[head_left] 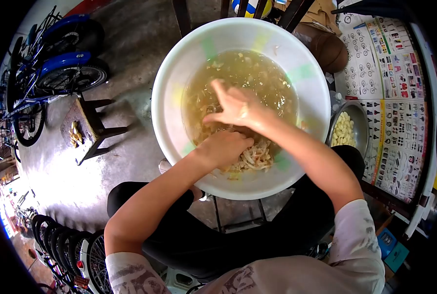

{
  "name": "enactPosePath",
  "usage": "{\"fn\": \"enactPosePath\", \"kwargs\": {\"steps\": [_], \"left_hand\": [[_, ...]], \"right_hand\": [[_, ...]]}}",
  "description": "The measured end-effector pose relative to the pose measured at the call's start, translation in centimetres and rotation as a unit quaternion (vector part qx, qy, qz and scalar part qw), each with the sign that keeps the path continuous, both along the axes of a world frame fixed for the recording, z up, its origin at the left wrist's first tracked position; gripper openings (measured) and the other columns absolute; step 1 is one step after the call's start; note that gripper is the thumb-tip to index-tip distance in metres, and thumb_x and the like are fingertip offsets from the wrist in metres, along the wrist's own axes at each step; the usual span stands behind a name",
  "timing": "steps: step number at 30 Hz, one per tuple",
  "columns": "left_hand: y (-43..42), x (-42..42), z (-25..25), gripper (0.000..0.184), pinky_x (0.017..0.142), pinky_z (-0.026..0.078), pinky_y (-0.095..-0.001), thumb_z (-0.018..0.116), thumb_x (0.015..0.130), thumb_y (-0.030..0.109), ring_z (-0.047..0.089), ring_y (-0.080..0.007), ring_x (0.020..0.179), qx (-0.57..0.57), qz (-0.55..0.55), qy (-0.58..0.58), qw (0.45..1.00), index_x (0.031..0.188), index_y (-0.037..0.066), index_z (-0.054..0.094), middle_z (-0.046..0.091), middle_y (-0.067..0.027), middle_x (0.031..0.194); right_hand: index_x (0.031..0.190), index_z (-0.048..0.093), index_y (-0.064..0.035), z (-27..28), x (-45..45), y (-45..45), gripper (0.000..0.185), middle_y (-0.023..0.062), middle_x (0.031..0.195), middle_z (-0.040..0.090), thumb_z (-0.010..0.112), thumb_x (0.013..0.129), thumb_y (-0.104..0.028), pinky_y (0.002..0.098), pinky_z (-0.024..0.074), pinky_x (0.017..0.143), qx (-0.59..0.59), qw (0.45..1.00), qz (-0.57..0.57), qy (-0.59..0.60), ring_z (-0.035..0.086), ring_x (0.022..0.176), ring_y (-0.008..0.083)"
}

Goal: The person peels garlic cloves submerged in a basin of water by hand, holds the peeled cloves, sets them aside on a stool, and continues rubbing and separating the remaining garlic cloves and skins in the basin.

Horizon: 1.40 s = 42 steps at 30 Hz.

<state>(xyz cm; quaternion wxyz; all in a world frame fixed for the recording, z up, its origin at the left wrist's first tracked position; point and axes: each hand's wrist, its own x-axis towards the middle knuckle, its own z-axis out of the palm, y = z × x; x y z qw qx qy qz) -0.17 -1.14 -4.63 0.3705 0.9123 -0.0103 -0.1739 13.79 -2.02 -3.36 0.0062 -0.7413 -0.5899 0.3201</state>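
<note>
A large white basin [167,105] holds cloudy yellowish water [248,63] with small pale bits floating in it. Pale, stringy, shredded pieces [256,158] are heaped at the basin's near side, partly out of the water. My left hand [223,148] lies on this heap with its fingers curled round some of the pieces; its fingertips are partly hidden. Just beyond it, my right hand [235,105] hovers over the water with thumb and index finger spread apart, holding nothing I can see.
To the right, a metal bowl [362,128] holds pale yellow pieces [343,130]. A small wooden stool [85,125] with some pieces on it stands at left. Bicycles [66,73] line the left side. Printed sheets [397,108] cover a surface at right. Dark chair slats [181,17] rise behind the basin.
</note>
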Motion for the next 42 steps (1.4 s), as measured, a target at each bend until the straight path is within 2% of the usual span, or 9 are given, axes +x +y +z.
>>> {"fn": "enactPosePath", "kwargs": {"steps": [3, 10, 14, 19, 20, 22, 32, 37, 42], "left_hand": [[0.2, 0.4, 1.2, 0.048, 0.087, 0.053, -0.0447, 0.061, 0.078, 0.0, 0.063, -0.0349, 0.103, 0.012, -0.01, 0.031, 0.999, 0.124, 0.009, 0.058, 0.066, -0.0154, 0.108], [0.0, 0.3, 0.8, 0.055, 0.085, 0.053, -0.0449, 0.064, 0.075, 0.0, 0.063, -0.0355, 0.103, 0.009, -0.007, 0.061, 0.998, 0.128, 0.012, 0.057, 0.066, -0.0151, 0.113], [0.2, 0.3, 1.1, 0.04, 0.084, 0.052, -0.0451, 0.063, 0.077, 0.001, 0.063, -0.035, 0.101, 0.003, -0.018, 0.056, 0.998, 0.116, 0.007, 0.059, 0.065, -0.0146, 0.108], [0.3, 0.2, 1.0, 0.028, 0.082, 0.051, -0.0458, 0.061, 0.08, 0.004, 0.062, -0.035, 0.099, -0.013, -0.007, 0.039, 0.999, 0.108, 0.005, 0.059, 0.064, -0.0137, 0.103], [0.4, 0.2, 1.2, 0.027, 0.082, 0.051, -0.0459, 0.06, 0.081, 0.005, 0.062, -0.035, 0.099, -0.01, -0.018, 0.037, 0.999, 0.108, 0.005, 0.059, 0.064, -0.0137, 0.102], [0.5, 0.2, 1.2, 0.026, 0.082, 0.051, -0.0462, 0.06, 0.081, 0.005, 0.063, -0.0351, 0.098, -0.011, -0.016, 0.04, 0.999, 0.107, 0.005, 0.059, 0.064, -0.0135, 0.101], [0.2, 0.1, 0.6, 0.024, 0.079, 0.052, -0.0464, 0.061, 0.078, 0.002, 0.064, -0.0363, 0.094, -0.014, 0.0, 0.01, 1.0, 0.102, 0.003, 0.058, 0.065, -0.0139, 0.096], [0.3, 0.2, 1.2, 0.024, 0.079, 0.052, -0.0467, 0.061, 0.078, 0.002, 0.064, -0.0363, 0.093, -0.015, 0.001, 0.017, 1.0, 0.102, 0.003, 0.058, 0.065, -0.0138, 0.094], [0.2, 0.4, 0.7, 0.024, 0.078, 0.051, -0.0468, 0.061, 0.077, 0.002, 0.064, -0.036, 0.093, -0.018, 0.004, 0.014, 1.0, 0.101, 0.004, 0.059, 0.065, -0.0138, 0.093]], "right_hand": [[0.111, 0.054, -0.005, -3.5, -2.4, 0.5, 0.041, 0.0206, 0.111, 0.062, 0.068, 0.081, -0.028, 0.0435, 0.0577, 0.064, 0.239, 0.96, 0.09, -0.117, 0.065, 0.098, 0.0325], [0.102, 0.06, -0.0065, -6.5, -3.3, 2.7, 0.02, 0.0102, 0.102, 0.065, 0.059, 0.082, -0.01, 0.0434, 0.0568, 0.065, 0.184, 0.945, 0.261, -0.069, 0.066, 0.091, 0.0312], [0.117, 0.059, -0.0064, -1.7, -1.4, 1.1, 0.035, 0.0141, 0.084, 0.068, 0.062, 0.082, -0.008, 0.0452, 0.0559, 0.065, 0.233, 0.938, 0.241, 0.09, 0.068, 0.079, 0.0329], [0.143, 0.041, -0.0126, 5.0, 3.2, -2.1, 0.06, 0.0182, 0.106, 0.065, 0.062, 0.087, -0.006, 0.0454, 0.0555, 0.075, 0.02, 0.982, 0.053, 0.181, 0.066, 0.09, 0.034], [0.141, 0.042, -0.0115, 3.8, 5.1, -2.9, 0.06, 0.0202, 0.131, 0.051, 0.065, 0.085, -0.009, 0.0403, 0.0487, 0.1, 0.12, 0.983, 0.104, 0.093, 0.059, 0.112, 0.0309], [0.141, 0.042, -0.0134, 3.8, 8.0, -4.3, 0.066, 0.0198, 0.131, 0.051, 0.072, 0.083, -0.02, 0.0456, 0.0458, 0.104, 0.116, 0.991, 0.018, 0.059, 0.05, 0.123, 0.0337], [0.121, 0.056, -0.0028, -3.8, 7.0, -3.3, 0.036, 0.0167, 0.132, 0.05, 0.056, 0.085, 0.0, 0.0393, 0.058, 0.085, 0.088, 0.981, 0.066, -0.16, 0.049, 0.122, 0.0347], [0.14, 0.038, -0.0072, -0.8, 7.7, -5.0, 0.071, 0.0166, 0.129, 0.048, 0.071, 0.076, -0.009, 0.0437, 0.0434, 0.103, 0.095, 0.984, 0.144, 0.054, 0.049, 0.114, 0.0351], [0.153, 0.024, -0.0192, -2.1, 4.4, -5.2, 0.091, 0.0187, 0.131, 0.048, 0.072, 0.076, -0.014, 0.0501, 0.0391, 0.103, 0.086, 0.959, 0.262, -0.069, 0.047, 0.121, 0.0364]]}}
